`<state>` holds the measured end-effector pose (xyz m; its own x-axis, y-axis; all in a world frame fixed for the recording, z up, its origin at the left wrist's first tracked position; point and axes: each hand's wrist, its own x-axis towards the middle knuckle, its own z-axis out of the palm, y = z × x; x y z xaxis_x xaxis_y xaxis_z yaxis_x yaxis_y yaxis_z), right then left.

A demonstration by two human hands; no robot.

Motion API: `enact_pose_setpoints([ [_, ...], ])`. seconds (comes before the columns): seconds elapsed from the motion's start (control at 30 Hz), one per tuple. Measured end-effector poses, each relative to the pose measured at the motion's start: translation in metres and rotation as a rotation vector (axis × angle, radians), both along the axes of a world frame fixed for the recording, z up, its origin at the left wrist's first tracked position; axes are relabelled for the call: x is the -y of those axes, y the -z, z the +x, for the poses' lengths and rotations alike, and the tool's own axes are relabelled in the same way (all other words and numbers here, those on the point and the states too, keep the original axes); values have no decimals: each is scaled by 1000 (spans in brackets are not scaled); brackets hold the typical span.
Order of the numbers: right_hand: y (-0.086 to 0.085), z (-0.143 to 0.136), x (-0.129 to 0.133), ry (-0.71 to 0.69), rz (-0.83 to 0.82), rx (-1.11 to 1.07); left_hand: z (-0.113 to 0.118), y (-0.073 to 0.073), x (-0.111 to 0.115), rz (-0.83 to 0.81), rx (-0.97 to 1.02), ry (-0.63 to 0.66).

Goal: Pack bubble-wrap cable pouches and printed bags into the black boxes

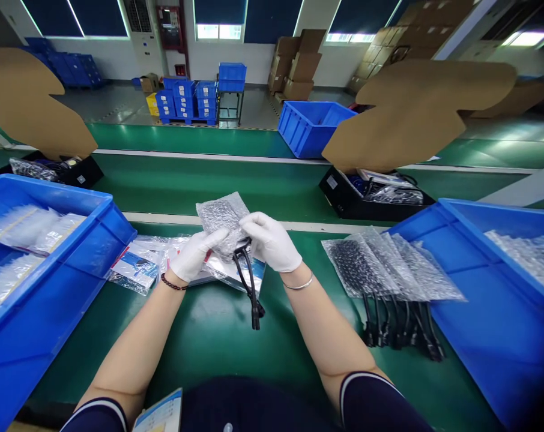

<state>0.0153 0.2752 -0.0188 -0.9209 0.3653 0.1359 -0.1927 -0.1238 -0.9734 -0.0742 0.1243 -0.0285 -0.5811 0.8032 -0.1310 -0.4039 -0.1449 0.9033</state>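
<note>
Both my hands wear white gloves and hold one bubble-wrap bag (222, 217) above the green table. Black cables with plug ends (254, 300) hang out of its lower side. My left hand (199, 251) pinches the bag's left side. My right hand (272, 241) grips it on the right, close to where the cables come out. What the bag holds is hidden by the wrap. Beneath my hands lie clear plastic packets with printed cards (139, 264), partly covered. A fanned row of similar bubble-wrap bags (389, 264) with black cables lies to the right.
A blue bin (60, 300) with white packets stands at left, another blue bin (474, 324) with bubble-wrap bags at right. Across the table sit open black boxes (357, 207) with raised brown cardboard lids (411, 114). An empty-looking blue crate (299, 135) stands further back.
</note>
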Motion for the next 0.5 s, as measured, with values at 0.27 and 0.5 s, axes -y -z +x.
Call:
enact_pose_setpoints([
  [0.27, -9, 3, -1, -379, -436, -77, -8, -8, 1, 287, 135, -154],
  [0.5, -4, 0, 17, -203, -414, -132, -12, 0, 6, 16, -179, -138],
])
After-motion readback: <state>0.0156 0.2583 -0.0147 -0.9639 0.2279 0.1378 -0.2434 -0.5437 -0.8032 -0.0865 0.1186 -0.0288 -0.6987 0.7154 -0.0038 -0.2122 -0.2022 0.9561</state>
